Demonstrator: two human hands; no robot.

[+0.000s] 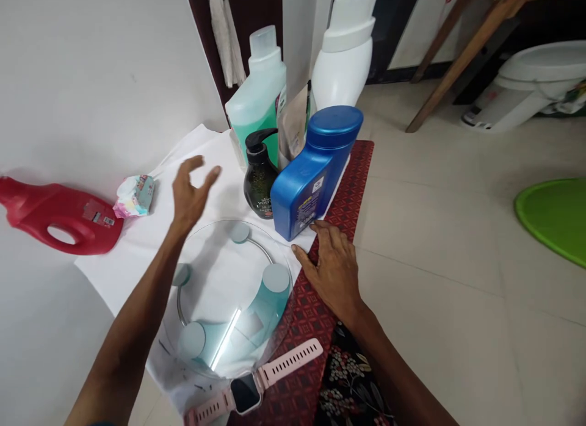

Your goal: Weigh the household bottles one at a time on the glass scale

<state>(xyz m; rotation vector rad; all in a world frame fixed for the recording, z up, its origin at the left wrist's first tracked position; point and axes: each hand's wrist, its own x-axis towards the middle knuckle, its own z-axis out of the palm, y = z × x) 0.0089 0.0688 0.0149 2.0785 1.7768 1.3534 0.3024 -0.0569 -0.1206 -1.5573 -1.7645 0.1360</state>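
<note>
My left hand [190,194] hovers over the white cloth with thumb and fingers apart, and nothing is in it. A dark pump bottle [260,182] stands to its right. My right hand [333,264] rests at the edge of the table, thumb spread from the fingers, its fingertips by the base of a blue bottle [304,182]. Whether they touch it I cannot tell. Below my left hand lies a round glass bathroom scale [224,279] with teal parts. In front of it is a smartwatch [246,392] with a pink strap.
A bottle of green liquid [259,90], a beige pouch [293,124] and a white bottle [343,60] stand at the back. At the left are a red jug [75,209] and a small wipes pack [136,194]. A lidded white bucket [526,84] and a green object [556,218] are at the right.
</note>
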